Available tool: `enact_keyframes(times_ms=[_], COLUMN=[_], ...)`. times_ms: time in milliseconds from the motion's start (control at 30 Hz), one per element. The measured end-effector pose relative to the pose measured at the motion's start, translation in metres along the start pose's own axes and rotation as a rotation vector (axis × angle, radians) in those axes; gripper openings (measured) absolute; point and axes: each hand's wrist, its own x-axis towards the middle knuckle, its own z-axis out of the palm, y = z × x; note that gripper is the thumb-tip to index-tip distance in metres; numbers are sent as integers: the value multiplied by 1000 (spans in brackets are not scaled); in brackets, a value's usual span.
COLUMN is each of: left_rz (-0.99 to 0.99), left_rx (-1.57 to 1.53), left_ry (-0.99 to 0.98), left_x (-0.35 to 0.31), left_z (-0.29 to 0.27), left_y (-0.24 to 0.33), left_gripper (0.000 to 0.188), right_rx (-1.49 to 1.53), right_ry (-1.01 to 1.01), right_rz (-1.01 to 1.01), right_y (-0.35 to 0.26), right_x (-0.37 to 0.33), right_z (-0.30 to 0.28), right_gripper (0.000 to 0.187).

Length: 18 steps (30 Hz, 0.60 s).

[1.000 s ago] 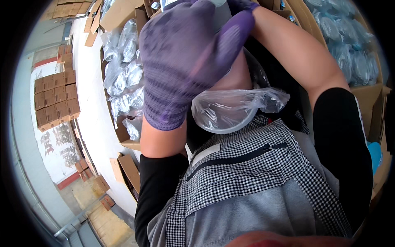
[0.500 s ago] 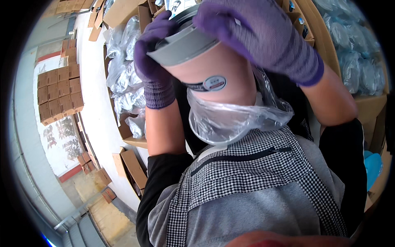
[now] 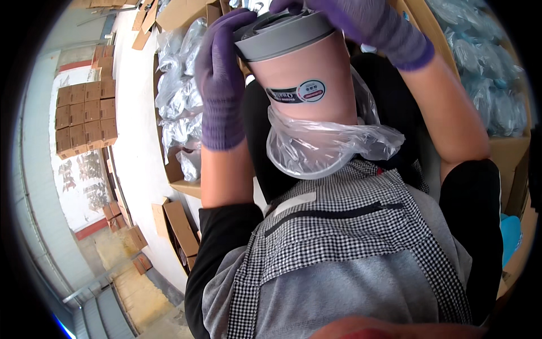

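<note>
Pink cup (image 3: 307,76), bag (image 3: 327,144) at 6 o'clock; left hand (image 3: 221,85) grips side, right hand (image 3: 367,22) clasps lid (image 3: 282,35).

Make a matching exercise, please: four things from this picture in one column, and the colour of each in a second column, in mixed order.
Things:
1. tumbler body
2. tumbler lid
3. gloves on both hands, left hand, right hand
4. plastic bag around the tumbler's lower end

Colours:
a. purple
b. clear
c. pale pink
d. grey

Right pairs: 1-c, 2-d, 3-a, 4-b
</note>
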Motion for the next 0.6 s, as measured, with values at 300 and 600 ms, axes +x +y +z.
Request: enact_keyframes(times_ms=[300,600], left_rz=[-71,-30], left_rx=[-467,-250], left_ry=[-53,-11], left_x=[-20,-8], left_z=[-5,19], left_y=[-67,3], left_gripper=[69,60], right_rx=[257,1121], right_ry=[249,317], right_rz=[204,111], right_y=[-27,62], right_x=[-18,-16], right_z=[46,79], right_gripper=[34,29])
